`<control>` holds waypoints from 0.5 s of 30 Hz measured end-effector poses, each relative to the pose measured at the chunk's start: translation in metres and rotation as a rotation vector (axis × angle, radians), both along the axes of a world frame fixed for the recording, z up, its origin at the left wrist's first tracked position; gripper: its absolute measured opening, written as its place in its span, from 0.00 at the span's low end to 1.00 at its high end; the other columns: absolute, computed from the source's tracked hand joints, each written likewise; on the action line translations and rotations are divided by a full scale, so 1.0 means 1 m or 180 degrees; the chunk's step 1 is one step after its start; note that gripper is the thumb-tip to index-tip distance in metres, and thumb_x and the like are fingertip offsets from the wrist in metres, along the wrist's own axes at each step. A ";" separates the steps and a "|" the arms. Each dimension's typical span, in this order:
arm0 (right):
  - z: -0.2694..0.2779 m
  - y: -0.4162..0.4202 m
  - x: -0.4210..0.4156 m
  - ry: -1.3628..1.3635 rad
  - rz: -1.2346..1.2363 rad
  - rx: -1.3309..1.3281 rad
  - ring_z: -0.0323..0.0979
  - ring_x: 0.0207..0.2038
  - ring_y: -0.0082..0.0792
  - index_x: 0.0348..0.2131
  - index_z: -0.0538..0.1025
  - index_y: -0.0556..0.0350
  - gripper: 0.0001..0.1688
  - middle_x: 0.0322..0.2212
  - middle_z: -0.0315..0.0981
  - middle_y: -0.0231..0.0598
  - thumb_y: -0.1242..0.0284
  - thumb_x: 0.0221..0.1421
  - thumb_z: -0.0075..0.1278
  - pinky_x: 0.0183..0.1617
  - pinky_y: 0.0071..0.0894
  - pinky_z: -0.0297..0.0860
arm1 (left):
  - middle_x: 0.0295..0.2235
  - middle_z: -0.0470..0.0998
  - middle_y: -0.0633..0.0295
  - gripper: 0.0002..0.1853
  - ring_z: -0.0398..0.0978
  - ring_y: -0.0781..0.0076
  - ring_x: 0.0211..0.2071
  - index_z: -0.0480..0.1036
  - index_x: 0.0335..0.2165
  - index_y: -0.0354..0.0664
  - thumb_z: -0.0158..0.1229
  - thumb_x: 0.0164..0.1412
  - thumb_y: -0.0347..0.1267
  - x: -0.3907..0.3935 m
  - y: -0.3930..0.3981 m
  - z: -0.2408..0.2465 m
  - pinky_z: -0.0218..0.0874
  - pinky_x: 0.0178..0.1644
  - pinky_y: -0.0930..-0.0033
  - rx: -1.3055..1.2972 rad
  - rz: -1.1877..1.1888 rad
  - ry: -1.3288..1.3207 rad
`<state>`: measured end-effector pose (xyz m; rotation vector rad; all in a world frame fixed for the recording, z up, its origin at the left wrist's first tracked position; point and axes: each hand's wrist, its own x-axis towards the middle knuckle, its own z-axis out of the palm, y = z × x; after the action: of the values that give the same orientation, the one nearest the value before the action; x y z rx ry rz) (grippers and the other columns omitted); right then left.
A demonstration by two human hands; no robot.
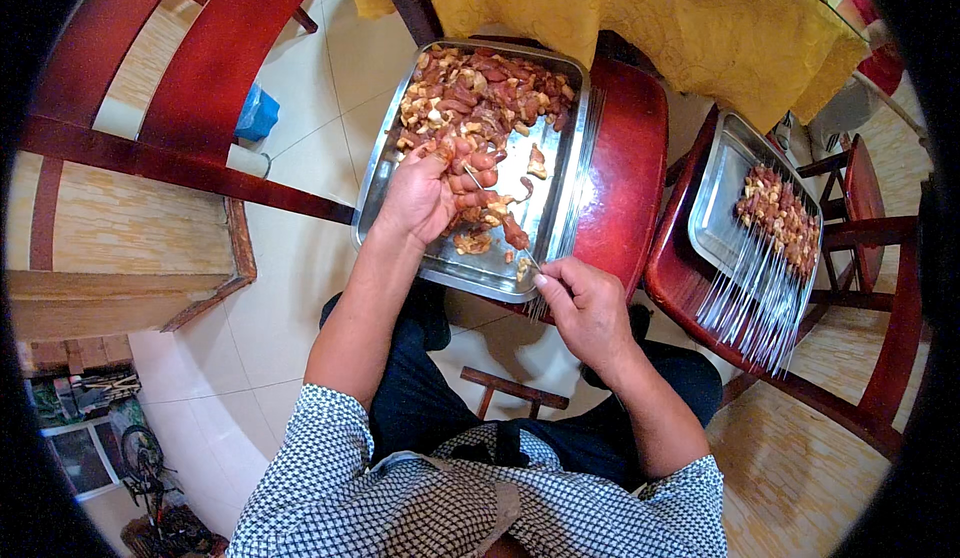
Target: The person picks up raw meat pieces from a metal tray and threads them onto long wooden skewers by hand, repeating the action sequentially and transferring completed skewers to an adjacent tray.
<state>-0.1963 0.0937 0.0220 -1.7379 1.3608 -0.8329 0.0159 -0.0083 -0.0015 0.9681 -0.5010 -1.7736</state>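
My left hand is palm up over a metal tray, fingers curled, with a small piece of meat at the thumb. In the tray lies a heap of raw marinated meat chunks, mixed with pale, fatty-looking pieces. At the tray's near right corner, my right hand pinches the near end of a thin metal skewer. A chunk of meat is threaded on the skewer. Its thin tip shows between my left fingers, and part of its length is hidden by meat.
Bare metal skewers lie along the tray's right side on a red wooden chair seat. Another chair to the right bears a second tray with loaded skewers, handles overhanging the near edge. A yellow tablecloth hangs beyond.
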 end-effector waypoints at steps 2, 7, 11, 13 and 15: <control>-0.001 0.000 0.000 -0.0011 -0.0008 -0.0004 0.72 0.22 0.43 0.26 0.73 0.59 0.06 0.18 0.70 0.47 0.73 0.50 0.50 0.26 0.37 0.67 | 0.26 0.75 0.56 0.10 0.77 0.64 0.26 0.66 0.34 0.41 0.40 0.64 0.34 -0.002 0.000 0.002 0.70 0.26 0.69 0.0013 0.0034 -0.0157; -0.003 -0.001 0.000 0.0024 -0.0028 -0.0101 0.72 0.22 0.44 0.26 0.73 0.59 0.06 0.18 0.70 0.47 0.73 0.50 0.50 0.26 0.38 0.67 | 0.26 0.75 0.56 0.09 0.76 0.66 0.25 0.66 0.33 0.41 0.40 0.64 0.32 -0.005 0.002 0.003 0.70 0.24 0.71 -0.0182 -0.0131 -0.0178; -0.003 -0.002 -0.001 0.0033 0.0002 0.0040 0.72 0.23 0.45 0.26 0.73 0.59 0.06 0.18 0.70 0.48 0.73 0.51 0.49 0.26 0.39 0.67 | 0.27 0.76 0.55 0.09 0.77 0.67 0.25 0.67 0.33 0.41 0.40 0.63 0.32 -0.005 0.001 -0.001 0.69 0.23 0.73 -0.0313 -0.0250 -0.0293; -0.002 -0.002 -0.001 0.0042 0.0006 0.0083 0.72 0.23 0.46 0.26 0.73 0.59 0.07 0.19 0.70 0.48 0.73 0.51 0.49 0.26 0.39 0.67 | 0.27 0.76 0.54 0.09 0.77 0.66 0.26 0.67 0.33 0.42 0.40 0.63 0.32 -0.005 0.002 0.003 0.69 0.25 0.72 -0.0309 -0.0246 -0.0265; -0.003 -0.002 -0.001 0.0038 0.0010 0.0094 0.72 0.23 0.46 0.26 0.73 0.59 0.07 0.19 0.70 0.49 0.73 0.51 0.49 0.27 0.39 0.67 | 0.27 0.76 0.54 0.09 0.77 0.65 0.27 0.67 0.33 0.41 0.40 0.63 0.31 -0.005 0.002 0.002 0.70 0.26 0.71 -0.0306 -0.0240 -0.0179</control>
<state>-0.1978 0.0920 0.0191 -1.7244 1.3714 -0.7982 0.0108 -0.0064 0.0006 0.9447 -0.6602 -1.7760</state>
